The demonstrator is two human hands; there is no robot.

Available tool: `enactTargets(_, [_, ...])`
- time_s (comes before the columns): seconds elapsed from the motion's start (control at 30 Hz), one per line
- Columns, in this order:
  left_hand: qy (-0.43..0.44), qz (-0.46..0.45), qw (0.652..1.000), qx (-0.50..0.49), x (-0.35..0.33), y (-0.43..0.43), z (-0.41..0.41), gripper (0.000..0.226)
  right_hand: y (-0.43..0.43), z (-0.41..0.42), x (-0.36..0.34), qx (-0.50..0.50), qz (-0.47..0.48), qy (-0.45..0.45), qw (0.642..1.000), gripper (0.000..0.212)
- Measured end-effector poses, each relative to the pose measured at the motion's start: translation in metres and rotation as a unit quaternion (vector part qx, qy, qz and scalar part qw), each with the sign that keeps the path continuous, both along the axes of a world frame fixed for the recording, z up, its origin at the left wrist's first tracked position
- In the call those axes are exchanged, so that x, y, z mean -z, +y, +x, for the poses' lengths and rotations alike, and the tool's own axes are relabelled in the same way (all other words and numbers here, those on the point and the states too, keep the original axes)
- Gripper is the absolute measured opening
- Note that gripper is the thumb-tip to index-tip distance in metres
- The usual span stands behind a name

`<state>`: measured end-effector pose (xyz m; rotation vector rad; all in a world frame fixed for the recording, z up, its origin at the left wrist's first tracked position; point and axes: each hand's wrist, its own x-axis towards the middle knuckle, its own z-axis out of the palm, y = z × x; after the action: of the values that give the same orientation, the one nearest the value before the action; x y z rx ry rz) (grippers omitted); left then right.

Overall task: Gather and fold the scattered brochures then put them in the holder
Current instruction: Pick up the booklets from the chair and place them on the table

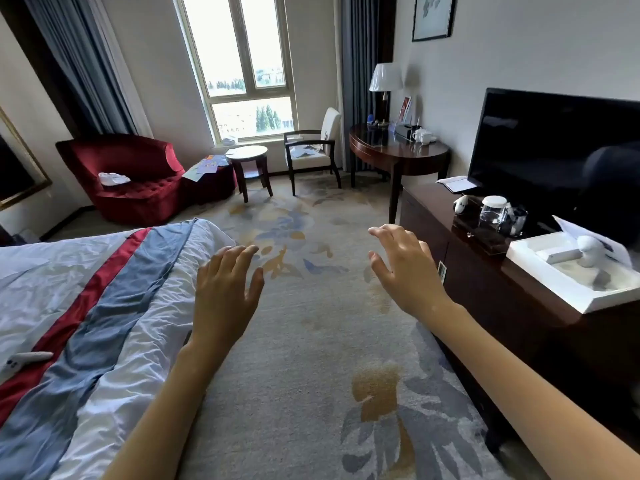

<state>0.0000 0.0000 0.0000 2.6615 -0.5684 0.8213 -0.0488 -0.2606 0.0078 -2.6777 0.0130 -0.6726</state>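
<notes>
My left hand [227, 285] and my right hand [403, 268] are stretched out in front of me over the carpet, fingers spread, both holding nothing. Far across the room, several coloured brochures [207, 166] lie scattered on a dark red ottoman beside the red armchair [138, 174]. More loose brochures [304, 151] lie on the seat of the white chair by the window. A red leaflet stands in a clear holder [404, 108] on the round desk [398, 150] under the lamp. Both hands are far from all of these.
A bed [86, 306] with a white, blue and red cover fills the left, with a phone [24, 362] on it. A dark cabinet [519, 289] with a TV, glass kettle and white tray runs along the right. A small round table [247, 155] stands by the window.
</notes>
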Motion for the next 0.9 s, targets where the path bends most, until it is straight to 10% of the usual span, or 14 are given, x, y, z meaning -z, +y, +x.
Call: enactTargets(0.9, [0.015,-0.010,0.997,0.070,0.012,-0.072,0.473,0.033,-0.046,0.472,0.014,0.003,0.066,0.017,0.998,0.038])
